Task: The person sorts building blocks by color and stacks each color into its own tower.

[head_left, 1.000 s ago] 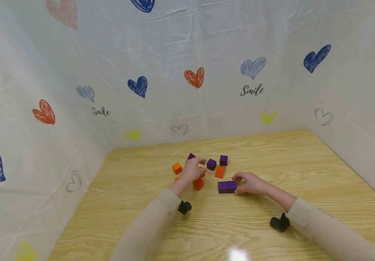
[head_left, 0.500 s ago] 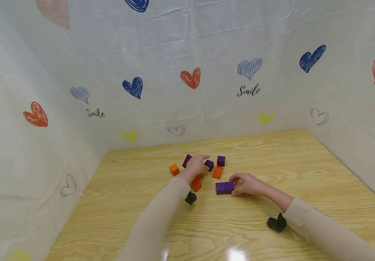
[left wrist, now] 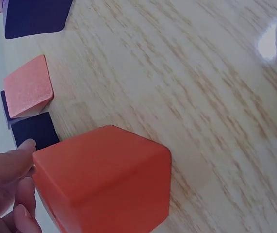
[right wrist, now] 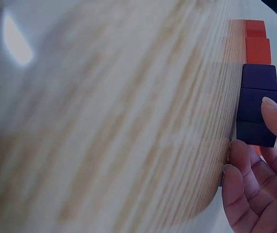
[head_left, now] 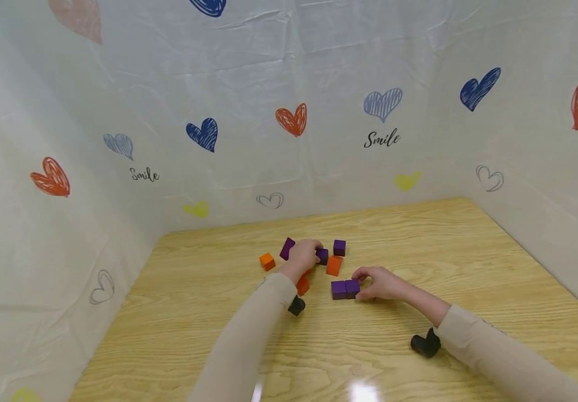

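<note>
Table (head_left: 168, 324) across lower frame; near centre, left hand (head_left: 302, 258) pinches one cube (head_left: 323, 257), right hand (head_left: 381, 283) pinches one end of a pair (head_left: 344, 289), seemingly to steady it.

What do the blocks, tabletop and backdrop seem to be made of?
Blocks: perhaps painted wood, given smooth, even colour and softened edges; plastic is possible. Tabletop: glossy wood or wood-look laminate, showing grain and bright reflections. Backdrop: likely thin plastic sheeting, creased with faint sheen.
</note>
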Available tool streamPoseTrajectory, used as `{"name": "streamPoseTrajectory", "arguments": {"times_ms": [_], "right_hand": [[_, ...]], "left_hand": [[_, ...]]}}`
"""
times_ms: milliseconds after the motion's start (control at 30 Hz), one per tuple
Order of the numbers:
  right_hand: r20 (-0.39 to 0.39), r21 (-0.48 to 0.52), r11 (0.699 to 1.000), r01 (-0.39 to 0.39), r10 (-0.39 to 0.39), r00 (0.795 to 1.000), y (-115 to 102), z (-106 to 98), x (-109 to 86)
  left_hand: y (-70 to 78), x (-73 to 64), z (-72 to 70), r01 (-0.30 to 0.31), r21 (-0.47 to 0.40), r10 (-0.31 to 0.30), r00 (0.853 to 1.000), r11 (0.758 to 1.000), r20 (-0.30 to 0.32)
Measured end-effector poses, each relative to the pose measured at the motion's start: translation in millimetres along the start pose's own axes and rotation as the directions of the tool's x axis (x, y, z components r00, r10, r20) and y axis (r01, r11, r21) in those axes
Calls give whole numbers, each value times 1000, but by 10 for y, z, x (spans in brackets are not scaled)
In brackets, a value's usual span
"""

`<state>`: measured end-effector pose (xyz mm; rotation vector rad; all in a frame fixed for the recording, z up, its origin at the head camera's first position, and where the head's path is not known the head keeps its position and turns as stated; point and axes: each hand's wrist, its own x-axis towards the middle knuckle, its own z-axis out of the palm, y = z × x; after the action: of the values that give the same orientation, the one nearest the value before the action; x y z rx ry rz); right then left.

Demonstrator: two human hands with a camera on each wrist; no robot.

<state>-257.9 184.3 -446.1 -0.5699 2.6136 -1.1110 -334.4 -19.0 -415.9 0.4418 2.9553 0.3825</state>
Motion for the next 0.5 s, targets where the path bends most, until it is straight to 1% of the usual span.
{"name": "streamPoseTrajectory", "arguments": {"times_ms": [333,500], "right_hand": [[0,-5,1000,7,-7,1000,2,-11,-3],[4,11,1000,3,-3,1000,13,-6,-2]], "left_hand": [[-8,40,29,37,-47,-37,999,998,12],[-16,43,29,44,-44,-43,999,998,27]]}}
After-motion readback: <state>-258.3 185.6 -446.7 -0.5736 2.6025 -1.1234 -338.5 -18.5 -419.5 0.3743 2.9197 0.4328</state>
